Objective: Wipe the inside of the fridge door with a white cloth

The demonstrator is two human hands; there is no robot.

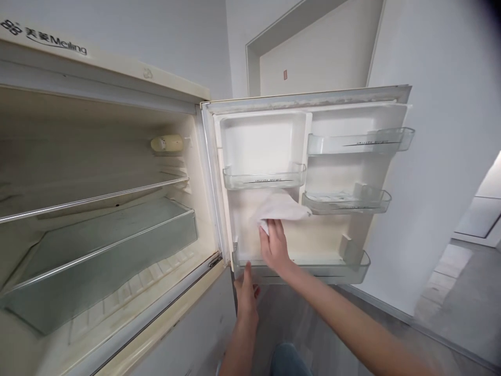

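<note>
From the head view, the open fridge door (309, 183) is the landmark. The right hand (274, 245) presses a white cloth (279, 208) flat against the door's inner panel, between the upper left bin and the bottom bin; its fingers (278, 230) are clamped on the crumpled cloth, whose far edge hides part of the panel. The left hand (246, 292) rests at the door's lower left corner, fingers together against the edge of the bottom bin (352, 266); its palm is hidden. The four door bins are clear, smooth plastic with rounded fronts; what the middle right bin (346, 201) holds is hard to make out. Left of the door, the fridge cabinet (97, 209) shows glass shelves, cut off at the frame edge.
</note>
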